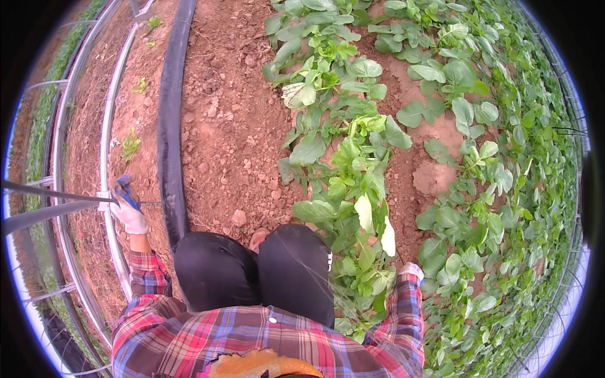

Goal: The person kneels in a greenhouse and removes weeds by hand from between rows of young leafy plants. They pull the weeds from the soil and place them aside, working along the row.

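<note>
My left hand [126, 203], in a white and blue work glove, is at the left beside a pale metal rail [105, 137] and the end of a dark bar; whether its fingers grip anything is unclear. My right hand [412, 271], also gloved, is low at the right among the leaves, its fingers mostly hidden. Just left of it runs a row of leafy green plants [347, 156], some leaves pale and turned over. My knees in black trousers [295, 264] are bent between the plant row and a black hose [171, 104].
Reddish, clumpy soil [227, 141] lies between the hose and the plants. Denser green rows [515, 189] fill the right side. Small light green plants [130, 144] grow left of the hose. Metal rails and thin hoops line the far left.
</note>
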Available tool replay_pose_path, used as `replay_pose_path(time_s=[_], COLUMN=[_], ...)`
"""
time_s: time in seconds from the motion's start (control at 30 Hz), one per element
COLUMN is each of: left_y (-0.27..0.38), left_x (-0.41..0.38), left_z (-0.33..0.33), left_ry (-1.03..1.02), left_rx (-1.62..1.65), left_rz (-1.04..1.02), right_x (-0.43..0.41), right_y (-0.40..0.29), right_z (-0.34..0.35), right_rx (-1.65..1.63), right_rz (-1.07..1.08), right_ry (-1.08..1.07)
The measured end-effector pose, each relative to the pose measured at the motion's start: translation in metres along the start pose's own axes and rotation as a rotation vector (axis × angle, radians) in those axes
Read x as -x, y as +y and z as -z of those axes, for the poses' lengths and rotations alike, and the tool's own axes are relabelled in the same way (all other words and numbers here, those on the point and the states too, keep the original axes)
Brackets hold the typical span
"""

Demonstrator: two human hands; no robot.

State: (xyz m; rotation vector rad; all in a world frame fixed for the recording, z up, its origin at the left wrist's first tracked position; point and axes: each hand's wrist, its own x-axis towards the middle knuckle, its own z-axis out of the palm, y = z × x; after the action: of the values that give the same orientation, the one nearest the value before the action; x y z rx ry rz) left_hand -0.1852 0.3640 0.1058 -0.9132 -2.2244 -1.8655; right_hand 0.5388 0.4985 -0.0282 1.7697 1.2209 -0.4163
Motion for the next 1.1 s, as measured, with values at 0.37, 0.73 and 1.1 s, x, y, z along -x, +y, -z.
replay_pose_path(time_s=[0.37, 0.73, 1.1], left_y=[0.070, 0.052, 0.056], left_x=[0.000, -0.003, -0.001], left_z=[0.011, 0.002, 0.001], left_ry=[-0.505, -0.415, -0.367], left_rx=[0.166, 0.051, 0.037], left_rz=[0.052, -0.229, -0.282], right_x=[0.013, 0.103, 0.116], right_y=[0.006, 0.006, 0.008], right_z=[-0.019, 0.006, 0.010], right_rx=[-0.041, -0.114, -0.239], right_rz=[-0.077, -0.138, -0.141], right_ry=[0.041, 0.256, 0.453])
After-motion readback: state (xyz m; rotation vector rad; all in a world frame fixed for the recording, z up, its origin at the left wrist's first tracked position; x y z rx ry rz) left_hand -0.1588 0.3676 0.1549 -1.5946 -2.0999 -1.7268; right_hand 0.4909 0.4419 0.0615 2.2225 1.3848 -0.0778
